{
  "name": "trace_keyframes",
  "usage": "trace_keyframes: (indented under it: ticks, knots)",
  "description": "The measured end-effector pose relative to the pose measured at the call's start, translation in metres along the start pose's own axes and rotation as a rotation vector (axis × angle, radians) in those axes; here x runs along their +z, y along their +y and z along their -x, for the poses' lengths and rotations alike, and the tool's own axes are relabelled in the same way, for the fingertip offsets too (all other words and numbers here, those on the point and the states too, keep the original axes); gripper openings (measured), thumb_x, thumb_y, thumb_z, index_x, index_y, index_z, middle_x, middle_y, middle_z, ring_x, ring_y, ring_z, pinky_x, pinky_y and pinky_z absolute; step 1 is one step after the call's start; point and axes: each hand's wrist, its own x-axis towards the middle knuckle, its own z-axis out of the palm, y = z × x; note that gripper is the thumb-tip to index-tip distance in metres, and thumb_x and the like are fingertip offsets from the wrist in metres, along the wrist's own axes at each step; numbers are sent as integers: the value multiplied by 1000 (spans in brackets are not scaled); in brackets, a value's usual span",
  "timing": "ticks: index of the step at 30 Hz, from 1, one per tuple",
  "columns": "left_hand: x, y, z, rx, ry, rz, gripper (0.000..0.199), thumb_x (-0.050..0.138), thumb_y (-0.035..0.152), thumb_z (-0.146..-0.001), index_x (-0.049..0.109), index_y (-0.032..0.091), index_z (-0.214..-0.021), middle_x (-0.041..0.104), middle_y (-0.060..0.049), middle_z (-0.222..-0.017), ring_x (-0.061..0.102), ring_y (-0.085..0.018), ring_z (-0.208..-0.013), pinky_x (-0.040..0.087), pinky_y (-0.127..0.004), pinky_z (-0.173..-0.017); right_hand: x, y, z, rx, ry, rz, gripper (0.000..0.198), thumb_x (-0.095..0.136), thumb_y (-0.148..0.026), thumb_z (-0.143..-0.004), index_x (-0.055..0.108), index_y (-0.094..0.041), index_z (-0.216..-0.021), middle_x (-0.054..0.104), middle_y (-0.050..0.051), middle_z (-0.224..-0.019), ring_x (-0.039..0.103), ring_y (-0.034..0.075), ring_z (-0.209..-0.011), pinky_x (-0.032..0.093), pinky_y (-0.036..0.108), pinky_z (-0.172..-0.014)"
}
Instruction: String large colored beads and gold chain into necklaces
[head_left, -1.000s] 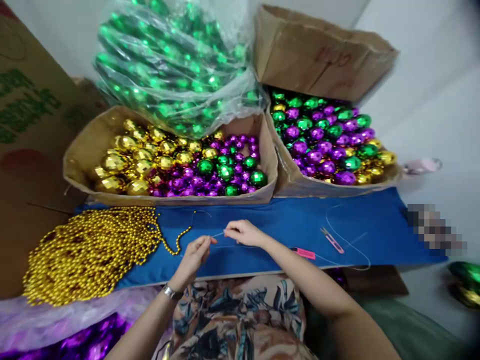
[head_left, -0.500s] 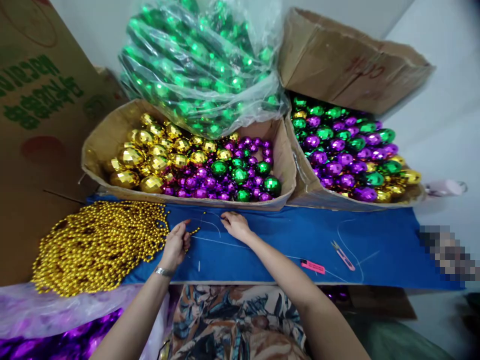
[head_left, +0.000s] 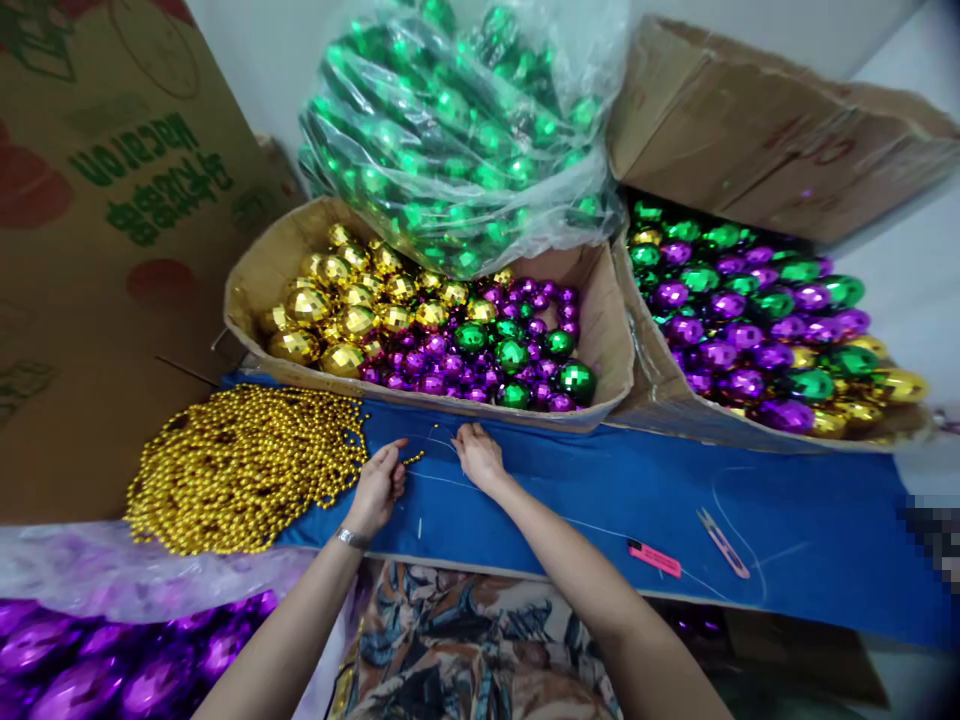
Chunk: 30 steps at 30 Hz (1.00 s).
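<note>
My left hand is closed, with a short strand of gold beads sticking out from its fingers. A thin pale thread arcs between my two hands over the blue cloth. My right hand is pinched at the thread's other side, close to the front of the carton; its fingertips are partly hidden. A single small gold bead lies between the hands. To the left of my left hand is a large heap of gold bead strands.
Behind the blue cloth stand a carton of gold, purple and green balls and another carton of balls. A plastic bag of green balls rests on top. Pink-handled snips and a pink tag-like piece lie right.
The view has swung left, so everything sits further right in the picture. Both hands hold nearly the same pose over the cloth, with the thread still between them.
</note>
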Motion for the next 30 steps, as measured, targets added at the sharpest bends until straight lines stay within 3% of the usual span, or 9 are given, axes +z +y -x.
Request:
trace_keyframes:
  ticks: [3, 7, 9, 14, 17, 21, 24, 28, 30]
  knots:
    - [-6, 4, 10, -16, -60, -96, 50, 67, 51, -74, 63, 15, -109, 36, 10, -46, 27, -6, -38, 16, -17, -38, -6, 4, 4, -50, -14, 6, 20, 41, -29, -98, 53, -21, -113, 65, 6, -104, 64, 16, -91, 44, 23, -75]
    - [-15, 10, 38, 113, -570, -659, 34, 61, 49, -81, 73, 17, -84, 52, 2, -53, 45, -11, -48, 31, -21, -46, -18, 1, 2, -128, -8, 44, 32, 33, -28, -100, 46, -26, -129, 57, 10, -124, 60, 21, -104, 46, 29, -81]
    - [-16, 10, 52, 261, -769, -914, 32, 54, 46, -86, 75, 21, -89, 64, -2, -68, 57, -17, -64, 42, -24, -60, -22, -7, 1, -196, -22, 67, 35, 33, -27, -100, 44, -29, -133, 50, 11, -132, 58, 25, -109, 47, 34, -82]
    - [-17, 12, 72, 475, -751, -1222, 50, 61, 48, -81, 62, 23, -124, 63, -14, -119, 61, -28, -102, 46, -34, -85, -15, -51, 2, -450, -149, 81, 31, 41, -37, -98, 50, -34, -127, 55, 5, -124, 62, 21, -100, 49, 31, -80]
    - [-28, 28, 74, 435, -791, -1198, 38, 60, 45, -82, 70, 23, -111, 69, -11, -108, 65, -27, -93, 47, -32, -80, 2, -85, 2, -522, -208, 98, 34, 48, -48, -93, 55, -27, -119, 58, 7, -115, 63, 22, -98, 51, 33, -79]
    - [-52, 55, 70, 341, -643, -1101, 24, 59, 39, -83, 74, 23, -74, 69, -5, -69, 62, -19, -62, 43, -26, -61, 26, -118, 1, -470, -201, 132, 49, 51, -56, -89, 56, -13, -112, 57, 17, -111, 61, 30, -98, 52, 42, -77]
    - [-65, 64, 59, 375, -415, -1076, 23, 63, 37, -79, 70, 22, -64, 64, -3, -59, 55, -16, -52, 39, -24, -55, 35, -127, -3, -453, -185, 144, 34, 53, -40, -91, 55, -12, -111, 56, 19, -114, 58, 31, -104, 51, 43, -79]
    - [-68, 59, 33, 477, -42, -855, 16, 65, 31, -76, 72, 20, -85, 70, -6, -83, 61, -18, -66, 45, -26, -63, 27, -124, -19, -468, -202, 140, 19, 43, -18, -93, 54, -16, -109, 62, 15, -107, 64, 25, -94, 51, 38, -75]
    - [-66, 54, 19, 431, 60, -691, 33, 65, 25, -73, 68, 19, -105, 70, -9, -97, 62, -18, -65, 48, -28, -63, 14, -123, -28, -487, -194, 126, 20, 41, -19, -95, 52, -17, -112, 65, 13, -104, 67, 24, -86, 51, 36, -72]
